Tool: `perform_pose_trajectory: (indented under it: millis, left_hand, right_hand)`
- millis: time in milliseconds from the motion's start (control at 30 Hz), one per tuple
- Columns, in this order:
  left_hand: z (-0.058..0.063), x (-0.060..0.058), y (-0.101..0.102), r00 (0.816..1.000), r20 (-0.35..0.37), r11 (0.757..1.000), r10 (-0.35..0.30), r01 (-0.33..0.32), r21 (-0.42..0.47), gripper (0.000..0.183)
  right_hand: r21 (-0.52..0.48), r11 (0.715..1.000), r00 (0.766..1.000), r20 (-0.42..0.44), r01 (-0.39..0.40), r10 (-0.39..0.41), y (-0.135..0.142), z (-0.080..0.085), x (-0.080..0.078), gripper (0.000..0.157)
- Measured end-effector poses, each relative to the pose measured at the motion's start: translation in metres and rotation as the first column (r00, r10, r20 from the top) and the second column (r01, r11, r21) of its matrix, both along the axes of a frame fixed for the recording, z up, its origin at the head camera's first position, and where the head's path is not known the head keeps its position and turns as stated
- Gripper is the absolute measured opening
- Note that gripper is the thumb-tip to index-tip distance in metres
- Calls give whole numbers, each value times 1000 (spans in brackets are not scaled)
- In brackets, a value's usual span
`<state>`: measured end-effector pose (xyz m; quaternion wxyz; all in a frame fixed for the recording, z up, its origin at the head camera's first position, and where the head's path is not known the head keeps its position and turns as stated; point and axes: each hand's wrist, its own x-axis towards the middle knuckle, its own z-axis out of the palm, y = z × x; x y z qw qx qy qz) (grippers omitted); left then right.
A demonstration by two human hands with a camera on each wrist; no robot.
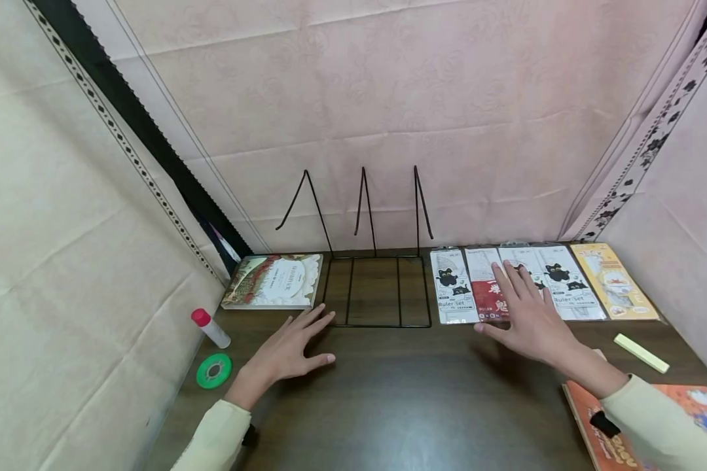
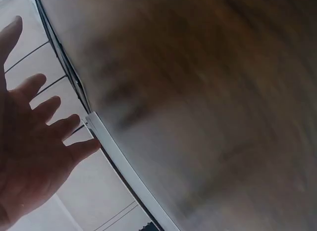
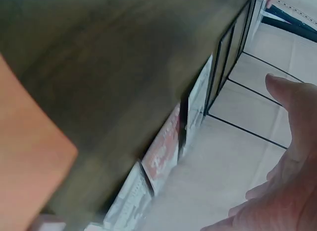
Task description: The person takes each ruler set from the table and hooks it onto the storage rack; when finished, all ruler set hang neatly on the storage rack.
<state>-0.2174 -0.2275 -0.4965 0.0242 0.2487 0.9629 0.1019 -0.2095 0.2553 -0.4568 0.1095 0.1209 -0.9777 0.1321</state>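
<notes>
Your left hand (image 1: 285,348) and right hand (image 1: 530,319) hold nothing, fingers (image 1: 319,325) spread, near the book (image 1: 275,281) and over the rulers (image 1: 486,297). Between these, the rack (image 1: 399,291) stands along the table's (image 1: 412,392) back edge, probably within reach of both.

Black wire rack (image 1: 398,293): clock centre, on the brown wooden table (image 1: 400,412)
Pink cloth curtain (image 1: 377,98): 12 o'clock, behind
White-and-red flat ruler packs (image 1: 484,286): 3 o'clock, in a row
Yellow rectangular booklet (image 1: 615,281): 3 o'clock, beyond the packs
Pale yellow oblong bar (image 1: 642,353): between 3 and 4
Orange rectangular book (image 1: 609,451): 4 o'clock, before the bar
Green round tape roll (image 1: 213,358): 8 o'clock
White red-capped tube (image 1: 213,330): between 8 and 9, behind the roll
Floral rectangular book (image 1: 277,281): 9 o'clock, beside the rack
</notes>
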Motion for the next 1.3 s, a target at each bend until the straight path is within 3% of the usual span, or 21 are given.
perform_pose_trajectory:
  millis: [300,567,900,1100,1300]
  left_hand:
    - [-6,-1,-2,996,87,1000,14,-11,-29,84]
    - [-8,-1,0,997,83,999,0,2,-32,86]
    - [-1,-1,1,993,119,999,23,-17,-51,87]
    - [1,0,1,986,163,997,44,-34,-66,88]
    - [2,1,1,977,208,997,49,-36,-68,88]
  right_hand:
    - [-6,1000,999,-22,-29,29,-2,8,-11,118]
    - [23,999,998,-30,-47,48,-4,7,-16,117]
    - [35,997,998,-18,-63,64,-14,7,-30,116]
    - [-20,995,995,-7,-101,101,-19,4,-47,112]
    - [-181,974,984,91,-132,151,-19,-3,-69,104]
